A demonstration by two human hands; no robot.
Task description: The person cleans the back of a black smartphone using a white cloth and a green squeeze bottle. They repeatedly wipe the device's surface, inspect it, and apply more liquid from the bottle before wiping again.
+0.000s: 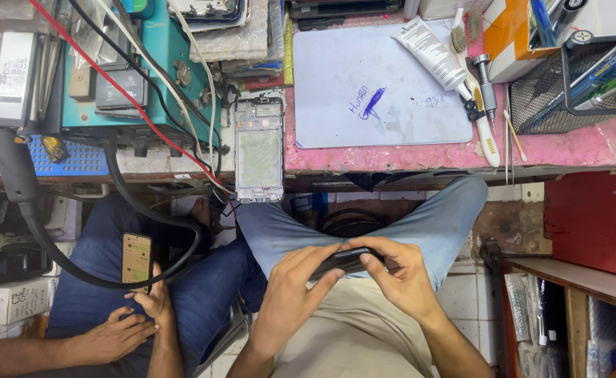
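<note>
You hold a dark phone (343, 260) over your lap, below the bench edge. Left hand (290, 294) curls around its left end, fingers closed along the near edge; right hand (399, 276) pinches the right end, thumb on top. Both grips are firm and neither hand is free.

Risks, as I judge them:
- Biggest: the phone hangs over your knees and the tiled floor (472, 294) with nothing under it. A slip of either grip drops it.
- Opposed pressure from 2 hands at the ends could flex or crack the body.
- The thick black hose (112, 276) and red wire (122, 91) trail off the bench near your left elbow; a snag could pull gear down.

Around you:
- Teal station (161, 63) at bench left.
- White mat (364, 77), bare part free.
- Opened phone frame (259, 150) at the bench edge, overhanging it.
- A neighbour's hands (136, 315) hold another phone (136, 259), close by your left arm.
- White tube (430, 49) and screwdriver (485, 80) beside the mat.
</note>
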